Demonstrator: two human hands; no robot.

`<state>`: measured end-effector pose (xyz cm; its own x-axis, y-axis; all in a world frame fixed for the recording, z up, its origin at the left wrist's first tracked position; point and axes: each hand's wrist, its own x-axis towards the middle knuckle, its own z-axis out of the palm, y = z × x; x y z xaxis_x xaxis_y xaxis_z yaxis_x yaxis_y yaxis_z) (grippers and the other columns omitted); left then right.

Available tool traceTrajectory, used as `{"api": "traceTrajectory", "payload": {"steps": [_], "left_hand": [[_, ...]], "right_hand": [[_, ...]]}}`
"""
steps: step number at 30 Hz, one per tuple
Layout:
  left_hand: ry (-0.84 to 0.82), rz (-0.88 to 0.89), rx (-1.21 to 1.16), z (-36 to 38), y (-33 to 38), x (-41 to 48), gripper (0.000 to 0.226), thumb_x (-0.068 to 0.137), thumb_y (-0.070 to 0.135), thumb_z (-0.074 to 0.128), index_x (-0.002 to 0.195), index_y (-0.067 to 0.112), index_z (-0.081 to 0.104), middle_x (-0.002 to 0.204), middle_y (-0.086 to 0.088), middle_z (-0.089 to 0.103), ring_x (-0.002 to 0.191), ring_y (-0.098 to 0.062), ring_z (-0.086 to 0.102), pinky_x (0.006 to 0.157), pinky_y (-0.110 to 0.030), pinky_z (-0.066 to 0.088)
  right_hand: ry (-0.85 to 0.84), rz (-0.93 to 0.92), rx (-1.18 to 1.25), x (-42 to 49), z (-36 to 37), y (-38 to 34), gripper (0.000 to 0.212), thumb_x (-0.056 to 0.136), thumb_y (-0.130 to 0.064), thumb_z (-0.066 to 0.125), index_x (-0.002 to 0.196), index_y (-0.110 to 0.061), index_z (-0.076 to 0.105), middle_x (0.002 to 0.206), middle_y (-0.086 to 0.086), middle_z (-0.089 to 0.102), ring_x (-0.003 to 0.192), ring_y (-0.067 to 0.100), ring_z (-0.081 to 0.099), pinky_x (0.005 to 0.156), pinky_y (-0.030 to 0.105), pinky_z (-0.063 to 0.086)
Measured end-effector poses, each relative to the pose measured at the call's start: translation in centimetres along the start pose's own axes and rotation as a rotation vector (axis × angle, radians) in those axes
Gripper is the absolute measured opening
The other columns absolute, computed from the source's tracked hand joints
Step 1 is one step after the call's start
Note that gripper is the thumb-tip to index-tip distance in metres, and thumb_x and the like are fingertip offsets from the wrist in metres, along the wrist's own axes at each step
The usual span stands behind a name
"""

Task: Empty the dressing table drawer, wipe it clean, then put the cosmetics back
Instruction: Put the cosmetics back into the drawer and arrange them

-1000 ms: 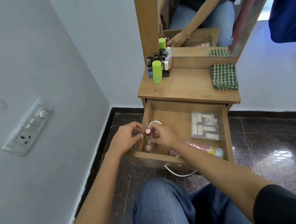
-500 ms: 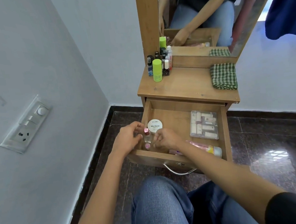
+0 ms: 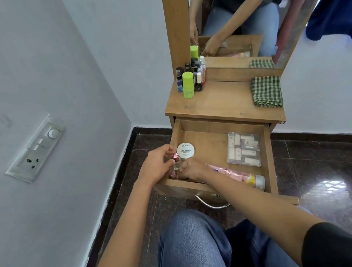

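The wooden desk point(image 3: 221, 105) stood in the corner with its drawer point(image 3: 212, 149) pulled out, a pink tube point(image 3: 235, 174) and a clear case point(image 3: 243, 149) lying inside. The left hand point(image 3: 157, 167) pinched a small pink-capped bottle point(image 3: 176, 160) at the drawer's front left corner. The right hand point(image 3: 192, 170) lay just beside it, and I couldn't tell what it gripped.

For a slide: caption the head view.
Left hand pinches a pink-capped bottle in the open drawer; right hand beside it.
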<state>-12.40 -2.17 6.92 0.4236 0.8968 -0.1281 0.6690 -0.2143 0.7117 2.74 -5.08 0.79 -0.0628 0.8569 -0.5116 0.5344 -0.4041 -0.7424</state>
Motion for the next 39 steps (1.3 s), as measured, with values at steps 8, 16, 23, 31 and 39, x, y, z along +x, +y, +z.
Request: {"api": "traceTrajectory", "payload": {"steps": [8, 16, 23, 31, 39], "left_hand": [[0.001, -0.013, 0.001, -0.3, 0.1, -0.1, 0.042, 0.083, -0.001, 0.063, 0.116, 0.025, 0.059, 0.11, 0.009, 0.067, 0.1, -0.003, 0.061, 0.094, -0.034, 0.051], [0.065, 0.035, -0.14, -1.0, 1.6, 1.3, 0.047, 0.076, 0.009, 0.075, 0.118, 0.025, 0.06, 0.111, 0.009, 0.064, 0.104, -0.004, 0.06, 0.091, -0.025, 0.051], [0.205, 0.077, -0.234, -2.0, 6.3, 6.1, 0.036, 0.084, 0.007, 0.065, 0.118, 0.015, 0.06, 0.106, 0.005, 0.063, 0.09, -0.004, 0.058, 0.09, -0.023, 0.048], [0.312, 0.043, -0.237, -2.6, 9.0, 12.4, 0.04, 0.085, 0.009, 0.066, 0.123, 0.011, 0.055, 0.11, 0.003, 0.058, 0.097, -0.012, 0.057, 0.083, -0.02, 0.044], [0.331, 0.021, -0.233, -2.2, 9.2, 16.5, 0.053, 0.08, 0.018, 0.075, 0.126, 0.01, 0.051, 0.113, 0.001, 0.059, 0.094, -0.01, 0.055, 0.081, -0.02, 0.044]], "right_hand": [[-0.034, 0.027, -0.015, -0.6, -0.6, -0.2, 0.024, 0.078, -0.009, 0.071, 0.062, -0.025, 0.063, 0.064, -0.008, 0.058, 0.067, 0.01, 0.051, 0.064, 0.022, 0.04], [0.143, -0.025, 0.138, -2.4, -8.1, -1.7, 0.013, 0.081, 0.001, 0.065, 0.081, -0.012, 0.067, 0.095, 0.01, 0.071, 0.086, 0.018, 0.067, 0.082, 0.032, 0.057], [0.596, -0.208, 0.188, -0.8, -16.3, -5.2, 0.024, 0.084, -0.003, 0.065, 0.106, -0.01, 0.061, 0.083, -0.002, 0.061, 0.073, 0.007, 0.057, 0.056, 0.009, 0.044], [0.815, -0.417, -0.047, 3.3, -21.0, -7.8, 0.042, 0.074, 0.002, 0.061, 0.113, -0.015, 0.062, 0.089, 0.002, 0.057, 0.078, 0.014, 0.054, 0.076, 0.024, 0.048], [0.805, -0.476, -0.178, 6.8, -21.1, -8.0, 0.045, 0.076, -0.001, 0.065, 0.119, -0.013, 0.063, 0.096, 0.011, 0.056, 0.084, 0.025, 0.058, 0.082, 0.028, 0.046]]}}
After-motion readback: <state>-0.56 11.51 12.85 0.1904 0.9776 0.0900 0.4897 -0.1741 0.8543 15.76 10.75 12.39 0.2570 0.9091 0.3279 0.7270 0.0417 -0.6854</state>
